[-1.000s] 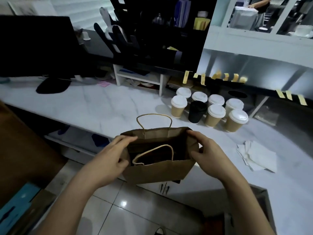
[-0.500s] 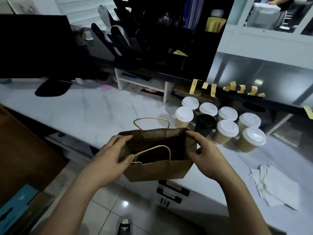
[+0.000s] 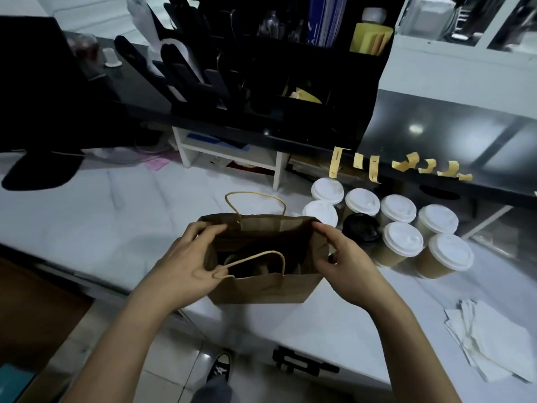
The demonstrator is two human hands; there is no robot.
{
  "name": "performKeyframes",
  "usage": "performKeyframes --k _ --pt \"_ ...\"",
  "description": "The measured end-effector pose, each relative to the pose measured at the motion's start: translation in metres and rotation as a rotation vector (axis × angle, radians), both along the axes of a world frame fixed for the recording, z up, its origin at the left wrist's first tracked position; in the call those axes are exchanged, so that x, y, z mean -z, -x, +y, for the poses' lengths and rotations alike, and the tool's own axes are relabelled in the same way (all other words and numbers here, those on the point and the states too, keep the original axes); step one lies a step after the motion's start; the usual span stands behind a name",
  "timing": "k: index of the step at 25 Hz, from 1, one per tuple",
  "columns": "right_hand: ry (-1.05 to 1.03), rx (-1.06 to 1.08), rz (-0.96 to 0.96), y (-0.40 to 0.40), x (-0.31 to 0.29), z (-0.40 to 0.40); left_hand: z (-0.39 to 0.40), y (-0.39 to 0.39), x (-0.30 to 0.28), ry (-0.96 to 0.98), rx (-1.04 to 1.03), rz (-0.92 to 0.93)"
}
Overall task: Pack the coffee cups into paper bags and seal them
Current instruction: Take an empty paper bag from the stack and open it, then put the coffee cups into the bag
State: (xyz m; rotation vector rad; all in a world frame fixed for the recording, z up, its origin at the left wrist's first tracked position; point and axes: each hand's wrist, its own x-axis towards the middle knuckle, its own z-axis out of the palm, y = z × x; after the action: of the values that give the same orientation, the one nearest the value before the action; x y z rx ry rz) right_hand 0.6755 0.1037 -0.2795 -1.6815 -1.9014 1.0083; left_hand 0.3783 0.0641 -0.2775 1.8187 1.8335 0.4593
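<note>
A brown paper bag (image 3: 261, 289) with twine handles stands open at the near edge of the white marble counter (image 3: 116, 216). My left hand (image 3: 186, 266) grips the bag's left rim, thumb inside by the near handle. My right hand (image 3: 345, 266) pinches the right rim. Both hold the mouth spread wide; its dark inside is hard to read. Just right of the bag stand several lidded coffee cups (image 3: 401, 242) with white lids, and one black cup (image 3: 361, 229) among them.
Yellow tape strips (image 3: 374, 168) hang from the dark shelf edge above the cups. White napkins (image 3: 494, 341) lie at the right. A black organiser (image 3: 261, 68) and a white shelf (image 3: 229, 152) stand at the back, a dark monitor (image 3: 37, 91) at the left.
The bag has come in over the counter edge, closer to the cups, with both hands still on its rim. The view has shifted right and nearer.
</note>
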Motion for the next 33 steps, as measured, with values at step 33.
performKeyframes --k 33 --pt "-0.005 0.261 -0.001 0.089 -0.014 0.069 0.132 0.086 0.004 0.023 0.339 -0.068"
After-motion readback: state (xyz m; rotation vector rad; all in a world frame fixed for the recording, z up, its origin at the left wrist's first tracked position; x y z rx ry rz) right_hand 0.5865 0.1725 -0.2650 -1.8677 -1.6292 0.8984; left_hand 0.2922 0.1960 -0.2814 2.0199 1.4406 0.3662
